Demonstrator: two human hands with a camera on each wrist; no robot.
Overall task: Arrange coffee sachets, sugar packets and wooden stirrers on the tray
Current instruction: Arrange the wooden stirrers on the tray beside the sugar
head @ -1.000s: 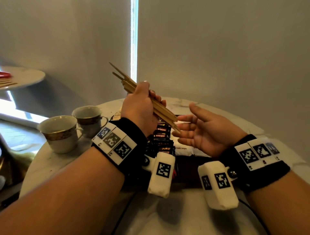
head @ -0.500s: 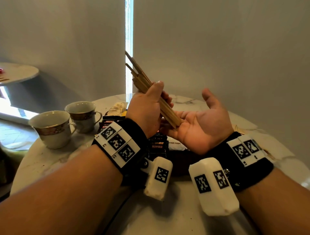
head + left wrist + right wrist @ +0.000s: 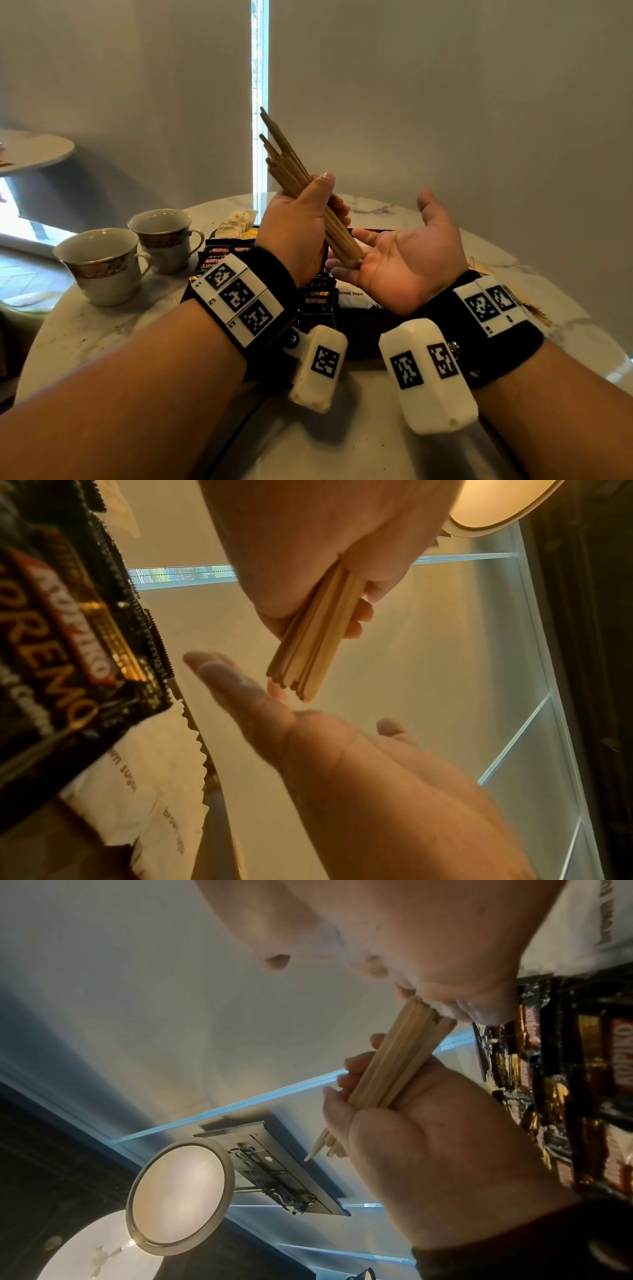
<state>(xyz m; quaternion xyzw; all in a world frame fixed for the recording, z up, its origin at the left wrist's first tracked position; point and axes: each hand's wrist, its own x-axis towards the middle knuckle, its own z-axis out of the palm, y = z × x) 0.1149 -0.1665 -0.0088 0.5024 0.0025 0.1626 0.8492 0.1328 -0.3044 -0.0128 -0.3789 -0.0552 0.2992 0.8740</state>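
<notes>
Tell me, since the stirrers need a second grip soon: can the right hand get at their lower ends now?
Probably yes. The right hand lies open, palm up, just under the lower ends of the wooden stirrers gripped by the left hand; nothing stands between them.

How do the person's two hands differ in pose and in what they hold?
The left hand is curled round the bundle of wooden stirrers; the right hand holds nothing. The left hand shows its back in the head view; the right hand lies palm up, fingers straight, under the bundle's lower ends. Both are raised above the table.
</notes>
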